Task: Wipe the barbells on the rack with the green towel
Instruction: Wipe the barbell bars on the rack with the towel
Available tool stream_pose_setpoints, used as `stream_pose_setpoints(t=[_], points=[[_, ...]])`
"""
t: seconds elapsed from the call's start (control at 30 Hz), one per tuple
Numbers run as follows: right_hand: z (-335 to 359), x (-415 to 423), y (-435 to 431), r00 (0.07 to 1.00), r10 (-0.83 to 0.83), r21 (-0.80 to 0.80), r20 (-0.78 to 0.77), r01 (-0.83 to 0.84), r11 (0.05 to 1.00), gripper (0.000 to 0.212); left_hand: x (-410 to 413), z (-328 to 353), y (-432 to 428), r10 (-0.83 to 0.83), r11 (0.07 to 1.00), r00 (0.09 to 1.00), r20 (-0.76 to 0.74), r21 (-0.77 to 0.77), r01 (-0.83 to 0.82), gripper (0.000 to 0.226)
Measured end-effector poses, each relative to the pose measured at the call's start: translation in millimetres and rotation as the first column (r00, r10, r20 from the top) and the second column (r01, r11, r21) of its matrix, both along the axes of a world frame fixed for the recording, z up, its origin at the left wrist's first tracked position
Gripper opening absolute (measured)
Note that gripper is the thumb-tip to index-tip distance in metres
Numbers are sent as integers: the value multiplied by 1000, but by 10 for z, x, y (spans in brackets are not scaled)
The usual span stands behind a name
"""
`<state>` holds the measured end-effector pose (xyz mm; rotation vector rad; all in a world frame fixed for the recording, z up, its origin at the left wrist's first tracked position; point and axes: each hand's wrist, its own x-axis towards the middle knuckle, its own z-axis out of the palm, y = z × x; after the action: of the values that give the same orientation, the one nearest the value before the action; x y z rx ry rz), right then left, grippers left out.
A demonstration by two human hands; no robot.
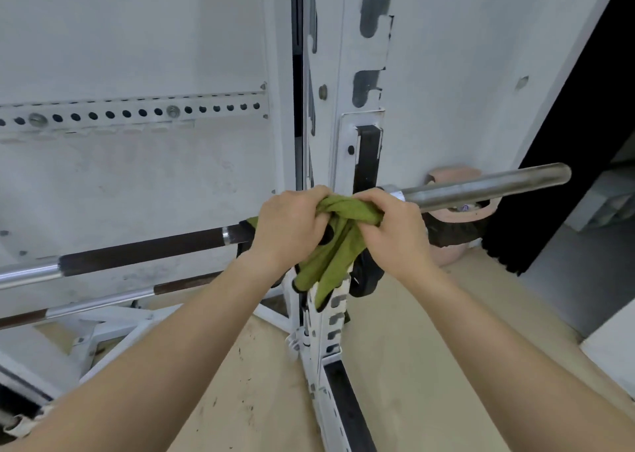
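Both hands clenched on towel, bunched over upper bar at rack upright. Left hand grips left part, right hand right part; cloth between fingers, tail hanging below. Second bar lower left.

The towel is soft, matt green cloth, creased and bunched. The barbell is metal: its end sleeve is dull grey and faintly scuffed, its grip dark and matt between bright polished bands. The rack is white-painted metal, chipped and smudged. The floor looks like pale, scuffed wood.
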<state>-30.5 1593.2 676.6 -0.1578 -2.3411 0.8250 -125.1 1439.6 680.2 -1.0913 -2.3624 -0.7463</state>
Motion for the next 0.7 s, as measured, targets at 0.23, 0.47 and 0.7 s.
stream_pose_setpoints(t=[0.23,0.47,0.7], points=[[-86,393,25,999,-27,-237,27,33,971,20,141,-29,273,-230,968,946,229,-44,246,49],[-192,438,-299,992,-97,-97,80,104,990,19,24,-87,106,-334,883,922,198,-276,379,85],[-229,639,-530,982,-60,-216,179,99,971,21,-109,130,108,-247,853,951,184,-424,304,42]])
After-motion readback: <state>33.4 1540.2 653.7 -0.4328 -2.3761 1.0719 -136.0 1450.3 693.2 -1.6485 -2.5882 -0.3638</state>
